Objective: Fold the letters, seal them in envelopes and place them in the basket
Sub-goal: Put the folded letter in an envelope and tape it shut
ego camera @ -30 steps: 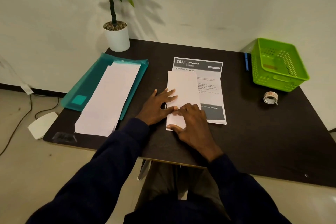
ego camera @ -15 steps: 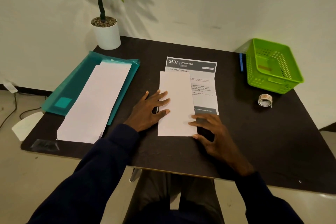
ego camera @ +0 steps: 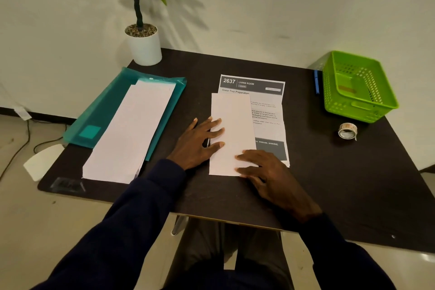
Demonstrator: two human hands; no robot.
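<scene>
Centre of the desk (ego camera: 329, 183), the letter (ego camera: 233, 125) lies with its left panel folded over the print. The left hand (ego camera: 197, 141) lies flat, fingers straight across the folded edge at nine o'clock. The right hand (ego camera: 266, 172) presses flat on the flap's five o'clock corner. Neither grip is closed round anything, just open hands pinning paper. To do this well, I'd anchor with the left, sweep the right toward twelve o'clock along the crease, and keep the edges square. The basket (ego camera: 353, 110) sits at two o'clock, the tape roll (ego camera: 347, 130) at three, the paper stack (ego camera: 131, 132) at nine.
</scene>
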